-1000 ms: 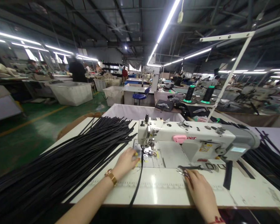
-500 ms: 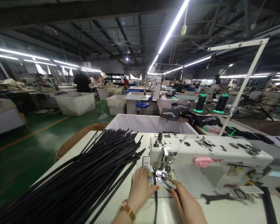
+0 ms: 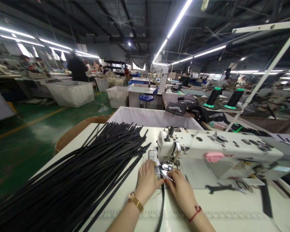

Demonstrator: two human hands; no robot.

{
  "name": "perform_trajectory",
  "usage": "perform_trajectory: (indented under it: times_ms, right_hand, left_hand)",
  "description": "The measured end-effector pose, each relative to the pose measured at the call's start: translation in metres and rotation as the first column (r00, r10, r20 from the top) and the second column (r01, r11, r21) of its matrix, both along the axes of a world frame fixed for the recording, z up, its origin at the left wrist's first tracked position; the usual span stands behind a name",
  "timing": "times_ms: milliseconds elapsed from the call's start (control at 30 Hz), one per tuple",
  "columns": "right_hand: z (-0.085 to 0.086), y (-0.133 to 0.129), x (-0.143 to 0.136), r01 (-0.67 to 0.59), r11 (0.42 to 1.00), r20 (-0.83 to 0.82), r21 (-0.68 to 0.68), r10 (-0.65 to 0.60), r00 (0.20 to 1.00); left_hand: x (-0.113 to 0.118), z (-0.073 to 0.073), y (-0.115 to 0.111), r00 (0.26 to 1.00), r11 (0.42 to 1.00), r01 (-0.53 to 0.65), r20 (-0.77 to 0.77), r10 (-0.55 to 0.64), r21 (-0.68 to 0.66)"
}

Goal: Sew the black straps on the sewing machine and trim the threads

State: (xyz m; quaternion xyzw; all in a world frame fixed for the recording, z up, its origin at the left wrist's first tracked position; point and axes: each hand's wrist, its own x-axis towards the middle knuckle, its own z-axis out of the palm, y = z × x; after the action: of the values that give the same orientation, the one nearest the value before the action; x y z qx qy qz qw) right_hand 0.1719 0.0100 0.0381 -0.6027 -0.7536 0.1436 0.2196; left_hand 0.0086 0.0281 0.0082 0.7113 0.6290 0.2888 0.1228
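Observation:
A long narrow black strip runs from under the head of the white sewing machine down toward the table's front edge. My left hand rests on the machine bed just left of the needle area, fingers close together and the thumb tip pressing the strip. At the strip's right side, my right hand is closed with a small silver metal tool between its fingers; its exact kind is partly hidden. The fingertips of both hands nearly meet over the strip. The needle point cannot be made out.
A large pile of black strips covers the table's left side. A wrench lies right of my hands. Behind the machine stand a pale-lined bin and black thread cones. A person in dark clothes stands far left.
My right hand has moved left and forward to the strip, bringing the silver tool near the presser area. My left hand stays by the strip. The camera view has tilted down slightly.

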Motion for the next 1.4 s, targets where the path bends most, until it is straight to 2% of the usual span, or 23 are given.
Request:
perform_trajectory:
  times_ms: [167,467,800,900,967,1067,1133,1267,1400]
  right_hand:
    - [0.000,0.002,-0.003,0.043,0.999,0.044,-0.020,-0.042,0.998]
    - [0.000,0.008,-0.006,0.106,0.994,0.173,-0.001,-0.104,0.979]
    - [-0.007,0.016,-0.010,0.134,0.991,0.161,-0.024,-0.129,0.979]
    - [-0.007,0.016,-0.010,0.124,0.991,0.080,-0.053,-0.120,0.990]
    - [-0.006,0.015,-0.009,0.089,0.993,-0.054,-0.071,-0.093,0.994]
    - [-0.004,0.011,-0.006,0.008,0.997,-0.295,-0.073,-0.029,0.955]
    - [-0.003,0.008,-0.005,-0.031,0.997,-0.398,-0.065,0.002,0.917]
    - [-0.005,0.004,-0.004,-0.039,0.999,-0.472,-0.029,0.021,0.881]
    - [-0.006,-0.002,-0.001,-0.029,1.000,-0.498,-0.009,0.021,0.867]
  left_hand:
    - [0.000,-0.005,0.001,1.000,0.999,0.022,-0.010,-0.021,0.039]
    - [0.001,-0.005,0.002,1.000,0.997,0.023,-0.014,-0.022,0.070]
    - [0.002,-0.025,0.009,0.999,0.998,0.009,-0.034,-0.007,0.066]
    - [0.002,-0.024,0.008,1.000,0.998,-0.010,-0.020,0.011,0.064]
    - [0.002,-0.023,0.007,1.000,0.998,-0.021,-0.009,0.021,0.064]
    - [0.002,-0.023,0.008,0.999,0.998,-0.031,0.006,0.031,0.058]
    - [0.002,-0.024,0.011,1.000,0.999,-0.014,0.019,0.013,0.042]
    - [0.001,-0.025,0.023,0.994,0.995,0.098,0.058,-0.098,0.005]
    - [-0.002,-0.025,0.033,0.967,0.982,0.190,0.177,-0.185,-0.010]
